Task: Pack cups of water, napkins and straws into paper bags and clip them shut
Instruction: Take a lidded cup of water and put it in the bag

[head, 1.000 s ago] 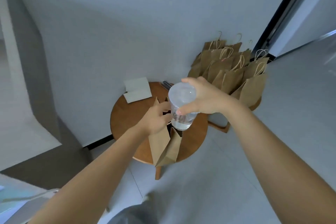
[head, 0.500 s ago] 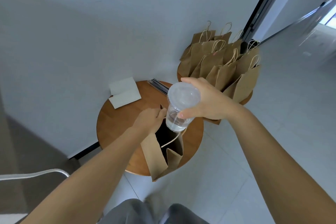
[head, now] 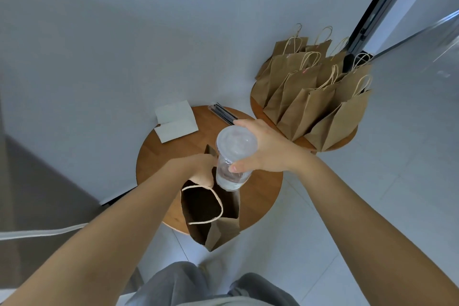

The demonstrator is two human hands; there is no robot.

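Since a moment ago my view has dropped nearer the open paper bag (head: 211, 208), its mouth has spread wider, and the cup of water (head: 233, 156) has come closer over that mouth. My right hand (head: 268, 151) has its grip clamped round the cup just under the flat lid, thumb on the side nearest me, fingers wrapped behind; the cup stands close to upright, its base above the far edge of the bag's opening and not yet inside. My left hand (head: 196, 169) is at the far rim of the bag; its grip is turned away from me and partly behind the cup, so I cannot tell whether it pinches the paper or only presses it back. The bag stands on the round wooden surface (head: 263, 196), at the near edge of it, with one twine handle (head: 211, 204) lying across the dark opening. Beyond the bag, at the far side of the surface, lie the napkins (head: 176, 122) and, to their right, the straws (head: 223, 114). Further right of the bag, a second round surface (head: 347, 136) carries a crowd of packed bags (head: 313, 92). I judge this the loading step: cup first, napkin and straw to follow, then the clip. The next move calls for lowering the cup straight down, level, clear of the handle loop, until it rests on the bag's floor, with the rim held open meanwhile
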